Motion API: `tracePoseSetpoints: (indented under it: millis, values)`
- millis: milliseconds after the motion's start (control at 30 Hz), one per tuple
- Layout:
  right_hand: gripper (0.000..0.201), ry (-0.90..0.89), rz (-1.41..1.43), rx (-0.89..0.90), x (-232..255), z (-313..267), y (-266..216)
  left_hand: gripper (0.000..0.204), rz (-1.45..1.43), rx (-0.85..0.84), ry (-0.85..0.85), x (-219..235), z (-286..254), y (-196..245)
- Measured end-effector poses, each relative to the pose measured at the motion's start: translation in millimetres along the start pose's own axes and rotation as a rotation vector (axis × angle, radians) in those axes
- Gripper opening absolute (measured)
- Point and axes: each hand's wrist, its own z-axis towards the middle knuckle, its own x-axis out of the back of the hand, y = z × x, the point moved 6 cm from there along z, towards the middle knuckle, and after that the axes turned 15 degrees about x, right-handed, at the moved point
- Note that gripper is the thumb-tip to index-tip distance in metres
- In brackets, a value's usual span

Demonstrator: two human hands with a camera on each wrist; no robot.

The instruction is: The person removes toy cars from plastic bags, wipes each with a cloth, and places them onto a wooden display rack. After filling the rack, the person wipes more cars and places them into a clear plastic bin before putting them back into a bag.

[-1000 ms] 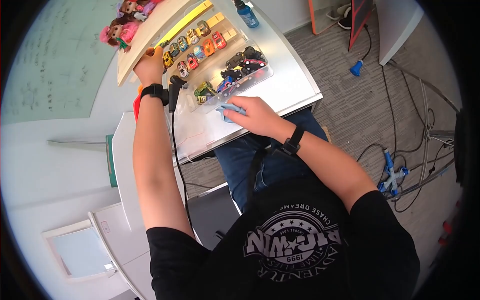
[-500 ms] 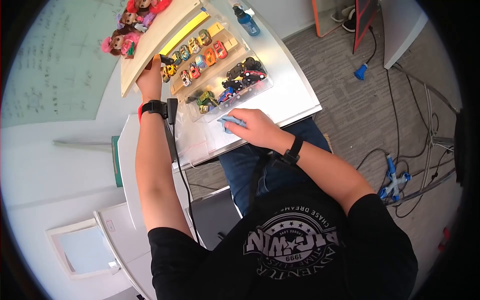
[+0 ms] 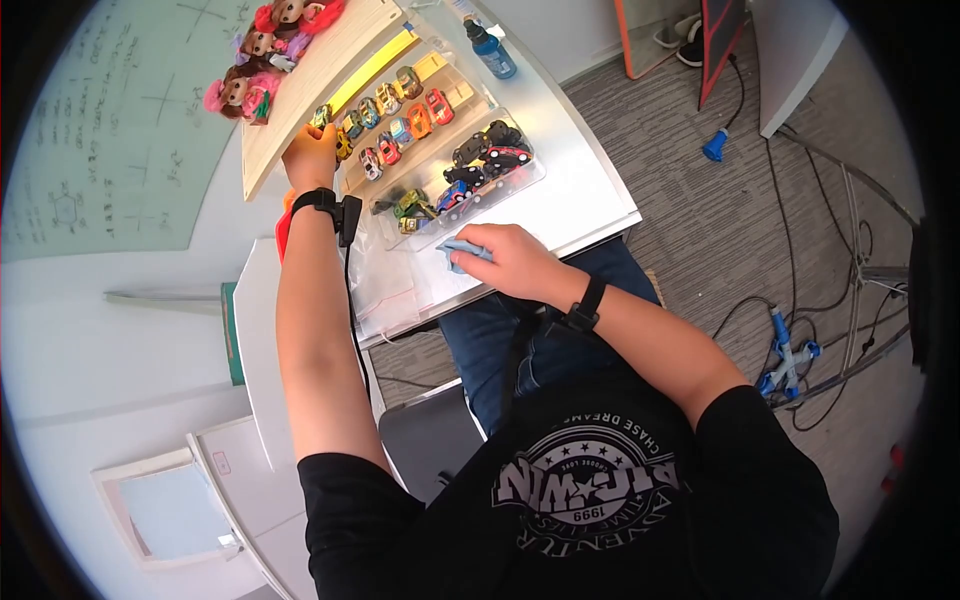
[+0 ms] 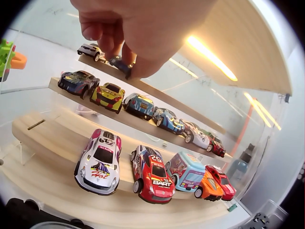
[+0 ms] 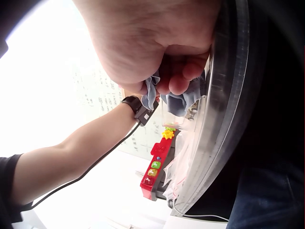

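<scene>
My left hand (image 3: 312, 158) reaches under the light wooden board onto the upper step of a tiered wooden stand. In the left wrist view its thumb and fingers pinch a dark blue toy car (image 4: 120, 65), mostly hidden behind them. A white toy car (image 4: 90, 50) sits beside it on that step. On the middle step stands a row of cars, among them a yellow one (image 4: 108, 97); the lower step holds a white and purple car (image 4: 99, 162) and a red BART car (image 4: 153, 174). My right hand (image 3: 520, 262) grips a crumpled blue-grey cloth (image 5: 181, 102) at the table's near edge.
In front of the stand lies a clear plastic tray (image 3: 525, 170) with several dark and coloured toy cars. A blue spray bottle (image 3: 490, 50) stands at the far right, dolls (image 3: 240, 92) sit on the wooden board, and a red toy (image 5: 155, 167) is by the left side.
My left hand has shifted slightly to the right along the upper step. The right hand keeps the cloth at nearly the same spot on the table edge.
</scene>
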Motion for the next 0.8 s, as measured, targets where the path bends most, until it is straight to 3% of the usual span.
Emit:
tracePoseSetpoints:
  millis: [133,367,433,533,600,667,733,800]
  values:
    - [0.024,0.013,-0.005,0.02,-1,-1,0,0.041,0.048,-0.009,0.064,-6,6,-3]
    - [0.024,0.021,-0.024,0.032,-3,0,0,0.039,-0.034,0.005,0.005,-6,4,0]
    - [0.024,0.009,-0.025,0.017,-2,0,-1,0.038,-0.025,-0.161,0.079,2,-9,4]
    - [0.025,-0.016,-0.026,-0.009,-1,1,-2,0.041,-0.092,-0.246,-0.047,49,-65,24]
    - [0.025,-0.042,-0.041,-0.003,-1,0,0,0.04,-0.171,-0.112,-0.157,90,-99,19]
    - [0.023,-0.074,-0.042,-0.009,-3,1,0,0.038,-0.384,-0.019,-0.028,130,-109,-15]
    - [0.024,-0.082,-0.03,-0.04,-3,2,-1,0.038,-0.818,0.049,0.041,163,-91,-57]
    - [0.024,-0.101,-0.015,-0.077,-3,5,-2,0.029,-1.038,0.236,0.027,180,-54,-94]
